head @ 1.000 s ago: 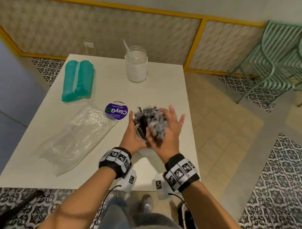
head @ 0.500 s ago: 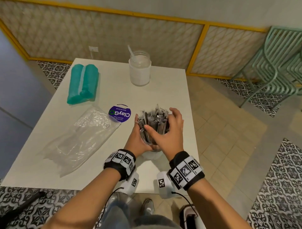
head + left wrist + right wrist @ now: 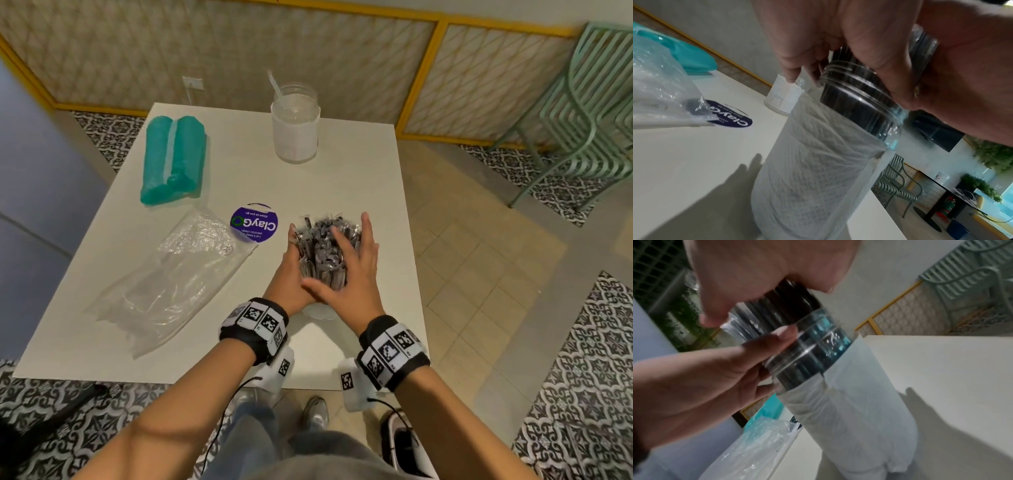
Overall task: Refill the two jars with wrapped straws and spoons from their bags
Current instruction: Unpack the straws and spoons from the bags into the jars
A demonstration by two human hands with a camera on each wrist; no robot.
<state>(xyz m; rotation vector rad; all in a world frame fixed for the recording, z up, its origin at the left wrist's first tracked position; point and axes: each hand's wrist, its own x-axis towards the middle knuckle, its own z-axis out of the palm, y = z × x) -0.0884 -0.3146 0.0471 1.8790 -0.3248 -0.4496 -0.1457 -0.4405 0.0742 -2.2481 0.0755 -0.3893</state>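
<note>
Head view shows both hands, left hand (image 3: 291,274) and right hand (image 3: 349,263), flat-fingered, cupping wrapped spoons (image 3: 320,240) overfilling the near jar (image 3: 818,162) on the surface (image 3: 342,164); releasing risks spillage or tipping.

Both forearms reach forward; left hand (image 3: 291,274) and right hand (image 3: 356,270) face each other, fingers (image 3: 365,228) extended.

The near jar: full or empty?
Full. Dark wrapped items stick up past the near jar's rim, between both hands.
</note>
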